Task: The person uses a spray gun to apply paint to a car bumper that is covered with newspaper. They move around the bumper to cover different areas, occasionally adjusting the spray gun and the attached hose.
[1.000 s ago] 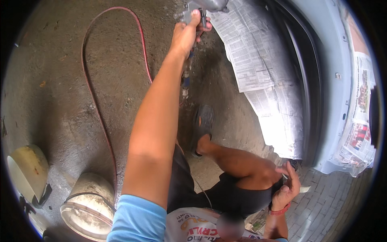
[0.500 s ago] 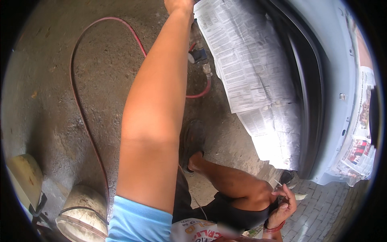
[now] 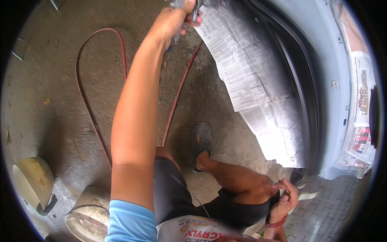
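- Rough, stained concrete floor [image 3: 48, 80] made up the ground, with paving bricks showing at the lower right beside the car.
- Nearest, the right hand [image 3: 284, 199] rested by the bent knee, fingers curled loosely around something small and thin; what it was could not be told. A red band sat on that wrist.
- Behind the left arm's elbow side, a pale dirty bucket [image 3: 90, 213] and a cream-coloured tub [image 3: 34, 179] stood near each other on the concrete.
- Below the outstretched left arm, a sandalled foot [image 3: 201, 141] was planted on the floor.
- A red air hose [image 3: 90, 117] looped across the ground and ran up toward the left hand.
- Farthest, the left hand [image 3: 173, 22] was wrapped tight around the grip of a spray gun [image 3: 186, 5], mostly cut off by the top edge.
- Just right of that hand, newspaper masking [image 3: 250, 76] covered the tyre under the wheel arch of the pale blue car body [image 3: 334, 60].
- Compared with half a second earlier, the hand and gun had come back into view near the paper's top edge, so spraying along the arch seemed to be continuing.
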Available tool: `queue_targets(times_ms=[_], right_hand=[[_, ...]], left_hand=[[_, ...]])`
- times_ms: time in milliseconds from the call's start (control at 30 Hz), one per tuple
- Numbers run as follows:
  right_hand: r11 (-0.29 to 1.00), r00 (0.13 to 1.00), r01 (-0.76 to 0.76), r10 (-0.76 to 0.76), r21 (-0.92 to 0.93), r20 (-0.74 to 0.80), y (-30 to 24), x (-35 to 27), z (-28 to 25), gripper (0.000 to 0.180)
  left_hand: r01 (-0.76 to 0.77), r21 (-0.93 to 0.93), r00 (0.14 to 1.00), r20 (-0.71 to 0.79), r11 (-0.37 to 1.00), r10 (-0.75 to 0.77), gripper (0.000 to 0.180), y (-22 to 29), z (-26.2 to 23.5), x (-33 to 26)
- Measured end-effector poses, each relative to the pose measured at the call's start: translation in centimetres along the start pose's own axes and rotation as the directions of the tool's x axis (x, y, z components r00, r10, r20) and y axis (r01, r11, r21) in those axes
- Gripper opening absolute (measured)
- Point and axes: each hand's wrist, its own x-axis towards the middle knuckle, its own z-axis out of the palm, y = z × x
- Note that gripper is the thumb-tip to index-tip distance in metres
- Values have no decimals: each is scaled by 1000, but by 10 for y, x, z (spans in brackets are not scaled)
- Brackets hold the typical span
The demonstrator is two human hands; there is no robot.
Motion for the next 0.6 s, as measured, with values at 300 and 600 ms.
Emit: queue_targets(times_ms=[300,600], right_hand=[[999,991,-6,11,34,-135,-4,-26,5,81],[989,982,2,27,149,-189,-14,-34,10,80]], left_hand=[[-166,84,821,-540,982,185,59,67,-5,76],[-197,174,956,-182,965,229,57,69,11,2]])
